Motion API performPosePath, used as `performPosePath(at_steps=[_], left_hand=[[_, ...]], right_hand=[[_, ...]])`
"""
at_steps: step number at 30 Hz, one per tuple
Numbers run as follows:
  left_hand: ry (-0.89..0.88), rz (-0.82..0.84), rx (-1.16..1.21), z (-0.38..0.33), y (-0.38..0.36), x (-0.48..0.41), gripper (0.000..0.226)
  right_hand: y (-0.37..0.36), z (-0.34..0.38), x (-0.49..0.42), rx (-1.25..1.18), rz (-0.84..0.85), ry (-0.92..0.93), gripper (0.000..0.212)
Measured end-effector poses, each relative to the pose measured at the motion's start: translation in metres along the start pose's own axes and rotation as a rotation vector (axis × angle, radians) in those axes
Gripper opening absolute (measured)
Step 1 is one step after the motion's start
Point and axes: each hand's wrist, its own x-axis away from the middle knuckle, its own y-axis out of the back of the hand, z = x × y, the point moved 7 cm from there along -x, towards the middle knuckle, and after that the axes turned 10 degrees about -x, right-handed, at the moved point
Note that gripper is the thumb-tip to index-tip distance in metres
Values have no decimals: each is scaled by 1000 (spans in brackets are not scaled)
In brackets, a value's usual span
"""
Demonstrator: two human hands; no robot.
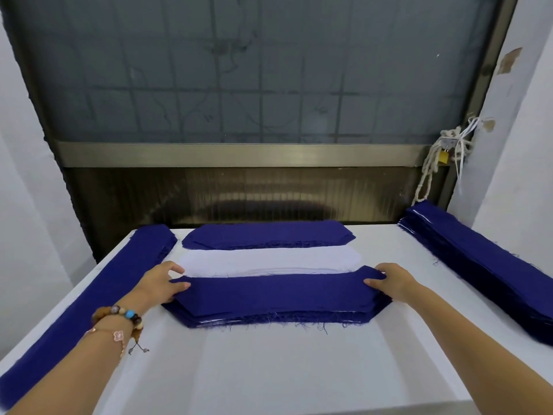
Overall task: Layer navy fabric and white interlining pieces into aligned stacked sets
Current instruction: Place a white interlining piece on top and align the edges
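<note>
Nearest the camera, on the white tabletop (pixel 284 363), both forearms reach forward to a layered stack (pixel 275 313) of navy pieces with thin white edges showing between the layers along its front. On top of it lies a navy piece (pixel 275 290), long with angled ends, and each hand has hold of one end. The left hand (pixel 160 281), a beaded bracelet (pixel 125 314) on its wrist, has its thumb pressed on top of the piece's left end, with the fingers (pixel 176 268) curled at the far edge. The right hand (pixel 389 278) pinches the right end, fingers bunched over the cloth and thumb on its upper face. The step in hand appears to be laying this navy piece onto the stack and squaring it up; its ends sit slightly inside the wider outline below, so the next move likely calls for sliding it until edges and angled corners match, then smoothing it flat and letting go.

Just beyond lies the white interlining pile (pixel 269 260), touching the stack's far edge; a sheet from it would plausibly come next. Further back is a second navy pile (pixel 269 235) of the same shape. A long navy strip (pixel 89 298) runs down the left side, and a thick navy bundle (pixel 484 265) lies along the right edge.
</note>
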Motion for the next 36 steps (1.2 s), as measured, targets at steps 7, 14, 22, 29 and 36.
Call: performPosePath(at_steps=[7,14,22,29,36], left_hand=[[-73,-64,-63,2,-6,8,31],[-99,-138,-128,5,-6,14,24],[-319,-368,-479,-51,0,34,21],[-457,-195,-354,-90,-36,30,22],[-411,-229,-375,-121,-41,-6,26]], right_hand=[[-4,4,4,28,-19,-5,36],[-11,21,13,386,2,19,44],[-27,80,29,809,-237,365,29],[-57,83,21,461,-12,328,6],[-59,109,-3,366,-107,386,6]])
